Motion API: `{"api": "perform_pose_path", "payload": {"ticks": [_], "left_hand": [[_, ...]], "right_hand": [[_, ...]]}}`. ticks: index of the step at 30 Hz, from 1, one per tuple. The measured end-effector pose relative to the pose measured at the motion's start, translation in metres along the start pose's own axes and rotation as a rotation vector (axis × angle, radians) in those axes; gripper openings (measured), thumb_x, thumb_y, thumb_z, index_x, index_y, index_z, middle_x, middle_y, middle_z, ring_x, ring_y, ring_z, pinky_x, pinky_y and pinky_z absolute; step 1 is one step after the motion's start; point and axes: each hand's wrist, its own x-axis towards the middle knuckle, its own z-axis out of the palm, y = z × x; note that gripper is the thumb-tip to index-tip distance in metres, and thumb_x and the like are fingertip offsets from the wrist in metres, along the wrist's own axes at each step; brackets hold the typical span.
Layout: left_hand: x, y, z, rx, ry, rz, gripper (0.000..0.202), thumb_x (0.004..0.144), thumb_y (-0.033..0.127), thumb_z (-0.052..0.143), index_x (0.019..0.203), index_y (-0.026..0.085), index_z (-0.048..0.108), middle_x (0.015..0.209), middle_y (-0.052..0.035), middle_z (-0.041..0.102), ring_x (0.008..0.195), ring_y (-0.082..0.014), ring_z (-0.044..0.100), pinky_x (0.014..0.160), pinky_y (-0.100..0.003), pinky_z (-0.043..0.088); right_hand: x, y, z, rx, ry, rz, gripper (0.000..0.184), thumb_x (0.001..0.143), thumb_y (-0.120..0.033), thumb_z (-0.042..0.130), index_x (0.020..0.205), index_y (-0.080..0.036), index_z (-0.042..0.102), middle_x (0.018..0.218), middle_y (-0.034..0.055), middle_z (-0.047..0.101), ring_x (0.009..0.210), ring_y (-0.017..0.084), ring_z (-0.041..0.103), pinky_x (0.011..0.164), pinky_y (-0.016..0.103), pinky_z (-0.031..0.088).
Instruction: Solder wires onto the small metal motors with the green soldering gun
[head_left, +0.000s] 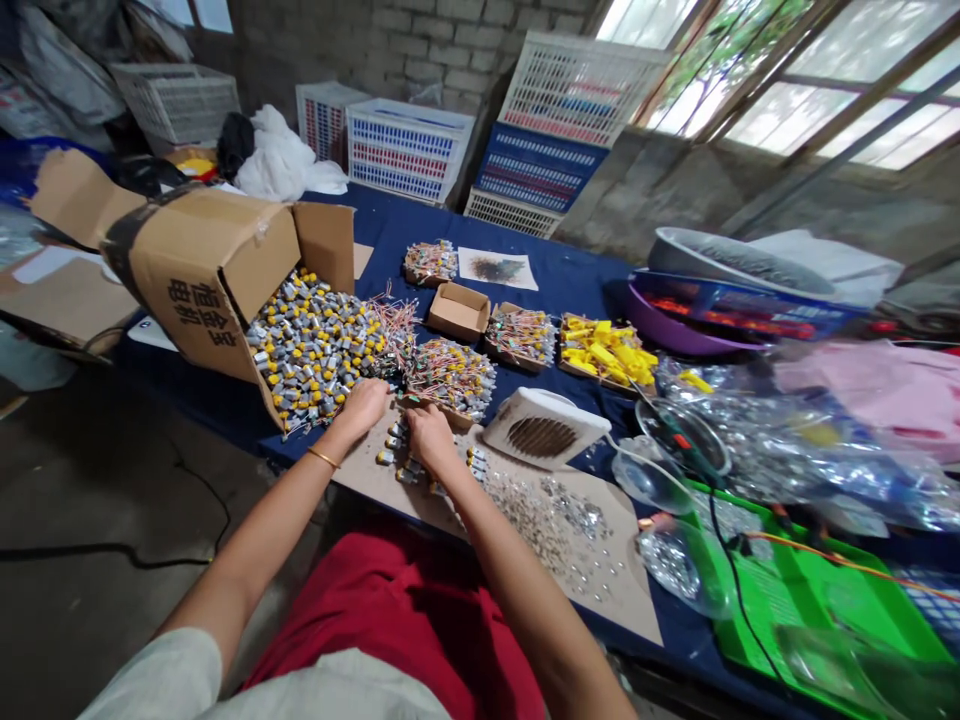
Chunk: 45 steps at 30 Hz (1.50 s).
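Head cam shot of a crowded bench covered in blue cloth, with both forearms reaching in from the bottom:

- The left hand (363, 408) is seen curled down at the edge of a heap of tiny motors (311, 350), fingers drawn close. Whether anything is pinched can't be told from here.
- The right hand (431, 440) is held narrow, just beside the left, over a pile of wired motors (450, 378). Its fingertips are hidden, so a grip can't be confirmed.
- The tiny motors have yellow ends and metal cans. They're probably light but fairly solid, and likely slippery and easily rolled, so taking hold by the can looks best.
- The thin colored wires look soft, easily tangled and fragile at the joints, so pulling on them is best avoided.
- A few loose motors are left on a cardboard sheet (600, 570), just below the hands, beside a scatter of tiny silver bits (547, 525).
- The heap is spilling from a tipped cardboard box (202, 270).
- Wired parts are packed in a shallow tray (519, 335), and yellow pieces are held in another tray (604, 350).
- A small empty-looking box (459, 310) is set between the heap and the trays, though its inside is barely seen.
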Motion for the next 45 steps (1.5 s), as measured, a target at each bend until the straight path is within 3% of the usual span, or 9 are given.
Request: {"api": "perform_pose_path", "payload": {"ticks": [6, 11, 14, 20, 24, 28, 34, 41, 45], "left_hand": [[0.014, 0.005, 0.001, 0.218, 0.042, -0.022, 0.026, 0.089, 0.019, 0.045, 0.102, 0.011, 0.066, 0.110, -0.0165, 0.062, 0.111, -0.0267, 0.050, 0.096, -0.037, 0.039], [0.019, 0.008, 0.002, 0.205, 0.049, -0.048, 0.024, 0.088, 0.017, 0.046, 0.104, 0.013, 0.064, 0.122, -0.0166, 0.056, 0.120, -0.0294, 0.042, 0.099, -0.042, 0.033], [0.015, 0.008, -0.008, 0.154, 0.063, -0.035, 0.021, 0.085, 0.015, 0.049, 0.099, 0.011, 0.064, 0.126, -0.0187, 0.054, 0.124, -0.0337, 0.038, 0.100, -0.047, 0.031], [-0.054, 0.002, -0.025, -0.024, 0.115, -0.002, 0.018, 0.086, 0.023, 0.053, 0.100, 0.016, 0.062, 0.103, -0.0099, 0.065, 0.104, -0.0261, 0.053, 0.099, -0.044, 0.032], [-0.115, -0.006, -0.004, -0.154, 0.000, 0.067, 0.014, 0.084, 0.024, 0.058, 0.096, 0.018, 0.063, 0.098, -0.0068, 0.067, 0.097, -0.0214, 0.056, 0.088, -0.032, 0.040], [-0.143, -0.007, 0.020, -0.111, -0.030, 0.071, 0.015, 0.086, 0.024, 0.058, 0.099, 0.020, 0.065, 0.097, -0.0060, 0.068, 0.100, -0.0223, 0.055, 0.091, -0.037, 0.036], [-0.139, -0.009, 0.024, -0.137, -0.031, 0.070, 0.019, 0.090, 0.030, 0.056, 0.105, 0.022, 0.065, 0.104, -0.0046, 0.070, 0.104, -0.0209, 0.055, 0.096, -0.040, 0.028], [-0.121, -0.011, 0.008, -0.188, -0.211, 0.042, 0.021, 0.090, 0.033, 0.053, 0.103, 0.020, 0.064, 0.093, -0.0043, 0.072, 0.097, -0.0216, 0.061, 0.090, -0.036, 0.034], [-0.115, -0.007, 0.007, -0.100, -0.163, 0.008, 0.022, 0.094, 0.030, 0.047, 0.104, 0.018, 0.063, 0.092, -0.0072, 0.072, 0.094, -0.0217, 0.064, 0.090, -0.036, 0.038]], "right_hand": [[-0.011, -0.004, -0.005, 0.013, 0.019, -0.045, 0.021, 0.092, -0.013, 0.046, 0.092, -0.017, 0.067, 0.094, 0.0083, 0.067, 0.090, 0.021, 0.050, 0.074, 0.030, 0.034], [-0.039, -0.031, 0.003, 0.019, 0.038, -0.104, 0.020, 0.092, -0.034, 0.055, 0.087, -0.019, 0.068, 0.091, 0.0086, 0.065, 0.092, 0.023, 0.048, 0.077, 0.032, 0.034], [-0.049, -0.046, 0.013, 0.012, 0.054, -0.111, 0.018, 0.091, -0.032, 0.057, 0.090, -0.018, 0.068, 0.092, 0.0098, 0.064, 0.095, 0.025, 0.047, 0.077, 0.034, 0.034], [-0.049, -0.046, 0.021, 0.019, 0.105, -0.040, 0.019, 0.093, -0.028, 0.054, 0.091, -0.017, 0.069, 0.090, 0.0114, 0.062, 0.093, 0.026, 0.047, 0.075, 0.036, 0.033], [-0.049, -0.043, 0.022, 0.043, 0.107, -0.017, 0.018, 0.091, -0.030, 0.057, 0.094, -0.016, 0.068, 0.094, 0.0116, 0.062, 0.095, 0.026, 0.046, 0.074, 0.035, 0.032], [-0.050, -0.042, 0.025, 0.061, 0.089, -0.006, 0.018, 0.092, -0.028, 0.054, 0.091, -0.017, 0.069, 0.093, 0.0101, 0.062, 0.094, 0.025, 0.046, 0.073, 0.034, 0.031], [-0.049, -0.044, 0.025, 0.069, 0.073, -0.019, 0.020, 0.090, -0.031, 0.057, 0.098, -0.016, 0.067, 0.097, 0.0112, 0.062, 0.096, 0.026, 0.046, 0.074, 0.034, 0.032], [-0.043, -0.047, 0.016, 0.054, 0.033, -0.104, 0.014, 0.090, -0.020, 0.054, 0.094, -0.015, 0.066, 0.094, 0.0114, 0.063, 0.095, 0.025, 0.048, 0.076, 0.033, 0.033], [-0.041, -0.044, 0.015, 0.048, 0.004, -0.134, 0.011, 0.089, -0.019, 0.056, 0.093, -0.015, 0.065, 0.089, 0.0097, 0.066, 0.090, 0.023, 0.051, 0.075, 0.031, 0.034]]}}
